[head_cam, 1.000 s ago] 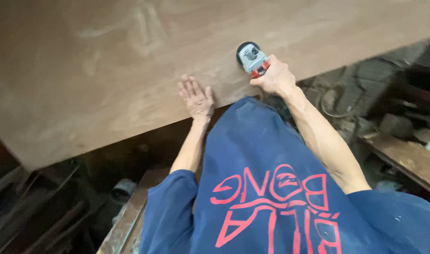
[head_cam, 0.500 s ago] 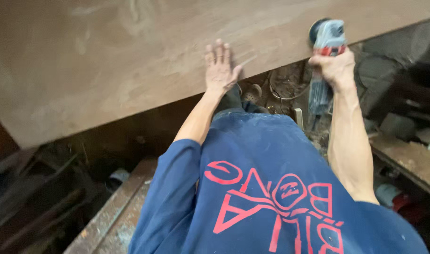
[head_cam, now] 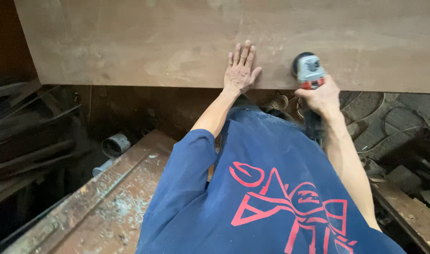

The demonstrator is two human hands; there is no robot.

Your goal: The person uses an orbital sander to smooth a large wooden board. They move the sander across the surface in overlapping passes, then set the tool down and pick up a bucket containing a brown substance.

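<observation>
1. The grey and red handheld angle grinder with a black round head (head_cam: 308, 68) sits with its head on the near edge of the large flat brown wooden board (head_cam: 130, 42), right of the board's middle.
2. The right hand (head_cam: 321, 96) is wrapped around the grinder's body just behind the red band, fingers closed tight on it.
3. The left hand (head_cam: 241, 70) lies flat on the board near its lower edge, palm down, fingers held nearly together and pointing away from the person, thumb out to the side; it is just left of the grinder and not touching it.
4. Below both arms hangs the person's blue shirt with red print (head_cam: 271, 188).
5. At lower left runs a rusty, paint-flecked metal beam (head_cam: 106, 207), with a short grey pipe piece (head_cam: 113, 145) lying beside its far end.
6. At right, dark cables (head_cam: 389, 127) coil on the cluttered floor.
</observation>
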